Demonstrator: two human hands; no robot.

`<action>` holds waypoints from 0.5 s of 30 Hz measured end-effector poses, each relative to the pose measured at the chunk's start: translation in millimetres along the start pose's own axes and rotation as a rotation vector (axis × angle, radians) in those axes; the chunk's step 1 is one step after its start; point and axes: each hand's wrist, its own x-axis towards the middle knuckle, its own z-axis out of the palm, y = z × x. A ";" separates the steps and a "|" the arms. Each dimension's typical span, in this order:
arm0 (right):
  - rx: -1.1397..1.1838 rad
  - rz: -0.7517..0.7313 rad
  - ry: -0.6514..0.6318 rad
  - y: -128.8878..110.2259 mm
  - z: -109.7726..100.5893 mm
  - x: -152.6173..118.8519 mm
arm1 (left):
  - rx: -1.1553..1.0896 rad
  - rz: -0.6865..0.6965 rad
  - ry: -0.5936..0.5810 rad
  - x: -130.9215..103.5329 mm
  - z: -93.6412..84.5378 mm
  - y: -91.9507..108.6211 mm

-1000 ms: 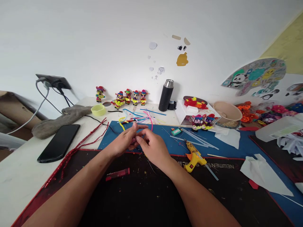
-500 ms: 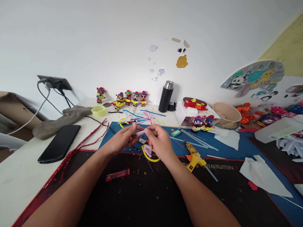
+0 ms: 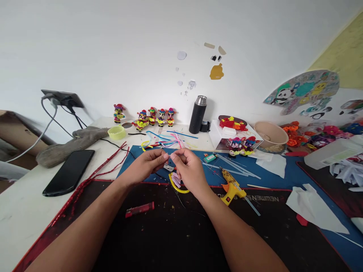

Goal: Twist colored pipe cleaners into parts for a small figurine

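Observation:
Above the blue mat point(image 3: 195, 177), my left hand point(image 3: 150, 162) and my right hand point(image 3: 187, 166) meet with thumbs and fingers pinched. Between the fingertips is a short lilac pipe cleaner piece point(image 3: 169, 155), almost wholly covered by them. Just below my right hand lies a small bundle of lilac pieces point(image 3: 176, 180), partly ringed by a curved yellow pipe cleaner point(image 3: 184, 191). A metal tool point(image 3: 168, 167) shows partly behind my hands; its kind is hidden. Nearer to me, a red cutter-like tool point(image 3: 140, 209) rests on the black mat point(image 3: 159, 241).
Right of my hands are a yellow glue gun point(image 3: 231, 187) and clear glue sticks point(image 3: 235, 166). A phone point(image 3: 69, 173) and red tinsel stems point(image 3: 90, 177) lie left. Behind stand several small figures point(image 3: 141, 120), a black flask point(image 3: 197, 115) and a white box point(image 3: 212, 138).
My fingertips have come closer together, covering most of the lilac piece that showed between them before. The view has shifted slightly; the things on the table stay in place.

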 end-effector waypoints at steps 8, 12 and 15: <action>-0.238 -0.083 -0.049 1.2 -1.0 -2.7 | 0.057 0.058 0.020 -1.4 -2.5 -0.8; -0.456 -0.162 -0.033 -2.1 -1.5 -7.0 | 0.065 0.052 0.022 -1.8 -0.9 0.4; -0.502 -0.202 -0.018 -3.1 -1.0 -8.2 | 0.057 0.057 0.026 -2.1 1.7 1.5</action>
